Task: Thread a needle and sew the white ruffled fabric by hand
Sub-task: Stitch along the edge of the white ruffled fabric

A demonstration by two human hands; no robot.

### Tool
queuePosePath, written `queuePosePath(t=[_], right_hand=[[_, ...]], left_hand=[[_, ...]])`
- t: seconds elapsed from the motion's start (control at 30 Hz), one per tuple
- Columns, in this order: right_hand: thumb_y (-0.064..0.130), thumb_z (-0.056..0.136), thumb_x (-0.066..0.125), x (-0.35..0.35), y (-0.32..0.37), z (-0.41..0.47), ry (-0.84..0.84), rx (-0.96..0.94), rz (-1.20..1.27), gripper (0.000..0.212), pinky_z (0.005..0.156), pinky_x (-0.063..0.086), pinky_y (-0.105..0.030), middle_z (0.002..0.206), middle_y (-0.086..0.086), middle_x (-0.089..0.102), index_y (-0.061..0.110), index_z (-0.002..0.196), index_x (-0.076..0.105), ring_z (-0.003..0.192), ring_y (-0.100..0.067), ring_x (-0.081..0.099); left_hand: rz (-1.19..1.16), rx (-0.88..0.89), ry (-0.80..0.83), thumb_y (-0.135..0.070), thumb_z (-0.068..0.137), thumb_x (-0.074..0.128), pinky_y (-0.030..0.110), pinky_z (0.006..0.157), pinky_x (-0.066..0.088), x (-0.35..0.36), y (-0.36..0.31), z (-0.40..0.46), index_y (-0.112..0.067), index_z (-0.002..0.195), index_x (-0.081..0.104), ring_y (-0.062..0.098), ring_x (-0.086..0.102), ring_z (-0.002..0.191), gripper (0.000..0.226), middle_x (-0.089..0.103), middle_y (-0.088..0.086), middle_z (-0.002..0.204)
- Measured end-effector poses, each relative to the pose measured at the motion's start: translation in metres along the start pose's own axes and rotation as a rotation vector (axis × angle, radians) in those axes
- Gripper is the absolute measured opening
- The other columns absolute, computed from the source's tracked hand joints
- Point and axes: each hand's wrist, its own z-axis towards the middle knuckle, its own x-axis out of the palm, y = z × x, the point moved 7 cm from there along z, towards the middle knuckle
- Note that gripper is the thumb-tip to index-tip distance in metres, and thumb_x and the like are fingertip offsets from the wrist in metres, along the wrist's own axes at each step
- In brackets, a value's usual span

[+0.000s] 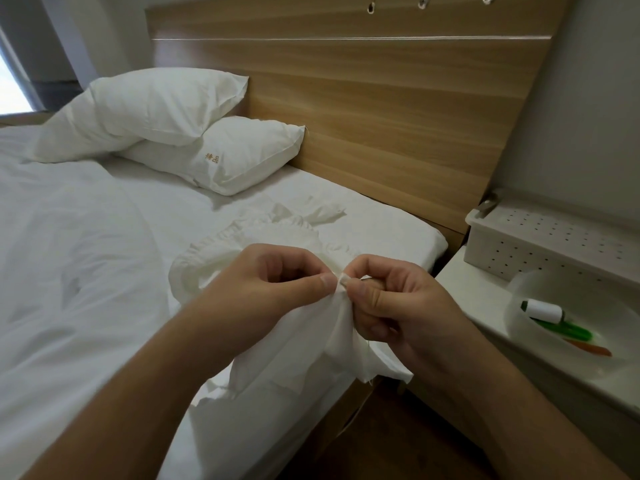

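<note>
I judged the white ruffled fabric [311, 327], trailing off the bed [86, 254], limp and light, so my left hand [277, 289] and right hand [391, 306] pinched its folded edge.

Both hands work over the bed's near corner, the left hand [273, 282] and right hand [391, 299] pinching the white ruffled fabric [311, 327] between them. Leftward, the sheet [86, 254] lies open and low. Ahead, two stacked pillows [194, 133] and the wooden headboard [398, 116] close the way. Rightward, the nightstand [478, 299] carries a clear bowl [540, 292] and a perforated box [540, 237], leaving only a narrow gap beside the mattress.
</note>
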Motion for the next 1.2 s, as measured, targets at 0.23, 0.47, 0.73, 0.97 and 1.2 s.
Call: queuePosePath(t=[0.23, 0.47, 0.73, 0.97, 1.2], right_hand=[[0.016, 0.088, 0.068, -0.0014, 0.0011, -0.0012, -0.011, 0.002, 0.003, 0.016, 0.051, 0.031, -0.024, 0.063, -0.009, 0.034, 0.000, 0.090, 0.065, 0.050, -0.012, 0.031], [0.013, 0.086, 0.069, -0.0032, 0.0036, -0.0010, -0.027, -0.008, -0.037, 0.023, 0.050, 0.032, -0.023, 0.061, -0.008, 0.031, -0.009, 0.089, 0.063, 0.051, -0.012, 0.031], [0.013, 0.086, 0.070, -0.0017, 0.0020, -0.0005, -0.026, -0.018, -0.025, 0.012, 0.051, 0.033, -0.023, 0.064, -0.010, 0.031, 0.002, 0.086, 0.067, 0.051, -0.013, 0.030], [0.012, 0.085, 0.071, -0.0034, 0.0028, -0.0004, -0.038, -0.011, -0.044, 0.011, 0.051, 0.031, -0.024, 0.060, -0.006, 0.030, 0.001, 0.085, 0.068, 0.051, -0.013, 0.029], [0.012, 0.085, 0.070, -0.0020, 0.0048, -0.0018, -0.036, -0.020, -0.020, 0.014, 0.054, 0.022, -0.031, 0.067, -0.024, 0.021, -0.001, 0.087, 0.066, 0.056, -0.020, 0.021]], left_hand=[[-0.058, -0.016, -0.005, -0.020, 0.092, 0.072, 0.027, 0.074, 0.058, -0.0059, -0.0033, -0.0029, -0.007, 0.088, 0.080, 0.020, 0.071, 0.081, 0.016, 0.075, 0.017, 0.088], [-0.038, -0.013, 0.015, -0.018, 0.088, 0.081, 0.025, 0.071, 0.057, -0.0042, -0.0065, -0.0034, -0.012, 0.084, 0.080, 0.017, 0.071, 0.079, 0.008, 0.074, 0.010, 0.083], [-0.004, -0.021, 0.015, -0.031, 0.085, 0.072, 0.034, 0.079, 0.055, -0.0040, -0.0040, -0.0022, -0.014, 0.085, 0.080, 0.018, 0.071, 0.082, 0.019, 0.075, 0.011, 0.087], [-0.010, -0.001, 0.020, -0.029, 0.086, 0.071, 0.028, 0.075, 0.056, -0.0040, -0.0063, -0.0034, -0.015, 0.084, 0.079, 0.017, 0.070, 0.081, 0.017, 0.074, 0.010, 0.085], [0.015, -0.004, 0.023, -0.032, 0.086, 0.074, 0.030, 0.076, 0.056, -0.0019, -0.0067, -0.0029, -0.015, 0.084, 0.080, 0.018, 0.071, 0.080, 0.018, 0.075, 0.013, 0.086]])
